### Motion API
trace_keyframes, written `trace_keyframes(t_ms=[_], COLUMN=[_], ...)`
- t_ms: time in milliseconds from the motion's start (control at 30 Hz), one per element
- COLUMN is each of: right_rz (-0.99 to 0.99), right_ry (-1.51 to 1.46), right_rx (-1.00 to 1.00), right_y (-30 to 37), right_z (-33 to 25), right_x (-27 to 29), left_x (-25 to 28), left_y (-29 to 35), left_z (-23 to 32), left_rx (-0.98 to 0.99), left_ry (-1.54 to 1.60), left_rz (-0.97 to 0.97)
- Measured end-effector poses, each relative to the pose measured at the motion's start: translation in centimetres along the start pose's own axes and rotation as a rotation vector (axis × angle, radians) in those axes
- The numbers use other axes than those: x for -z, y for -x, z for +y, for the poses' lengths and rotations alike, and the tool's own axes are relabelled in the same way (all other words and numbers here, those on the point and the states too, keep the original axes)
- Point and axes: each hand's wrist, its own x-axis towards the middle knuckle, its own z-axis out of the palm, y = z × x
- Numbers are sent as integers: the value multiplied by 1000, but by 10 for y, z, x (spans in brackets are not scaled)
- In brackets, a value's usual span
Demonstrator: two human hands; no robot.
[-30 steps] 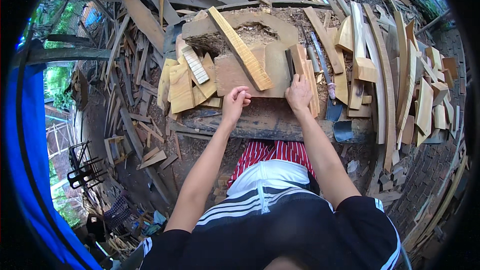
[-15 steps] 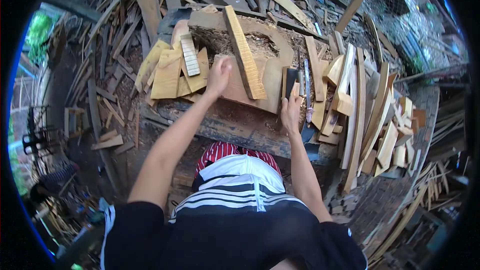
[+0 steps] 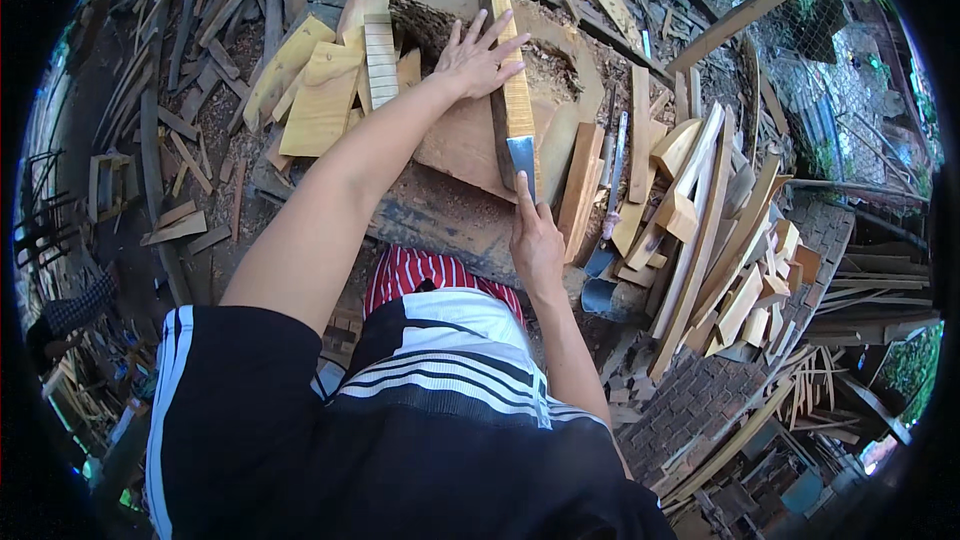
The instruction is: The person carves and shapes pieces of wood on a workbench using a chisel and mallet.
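A long squared wooden bar lies lengthwise on a broad, worn wooden block. My left hand rests across the bar's upper part with its fingers spread. At the bar's near end, my right hand grips a flat, shiny metal blade, the index finger stretched along it. The blade lies against the top face of the bar. Its handle, if it has one, is hidden in my palm. Close to the right hand stands a reddish wooden block.
Yellowish boards and a notched pale strip lie left of the bar. On the right are a long thin metal tool, a wooden strip and a pile of offcuts. Scrap wood covers the ground beyond the bench.
My left hand has come down onto the bar and spread its fingers. My right hand has moved left from the dark-bladed tool's spot, bringing a blade onto the bar. The view has shifted.
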Motion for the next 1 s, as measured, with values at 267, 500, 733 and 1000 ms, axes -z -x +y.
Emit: trace_keyframes(t_ms=[267, 500, 733, 1000], right_rz=[-12, -32, 30, 193], right_ry=[68, 198, 165, 38], right_rx=[23, 20, 32, -18], right_y=[-14, -11, -47, -3], right_z=[-8, -19, -24, -5], right_x=[-2, 1, 2, 17], left_x=[3, 7, 8, 13], left_y=[1, 4, -3, -2], left_z=[7, 3, 6, 2], left_rx=[30, 25, -16, 24], left_ry=[-23, -23, -35, 0], left_rz=[-96, -96, -55, -194])
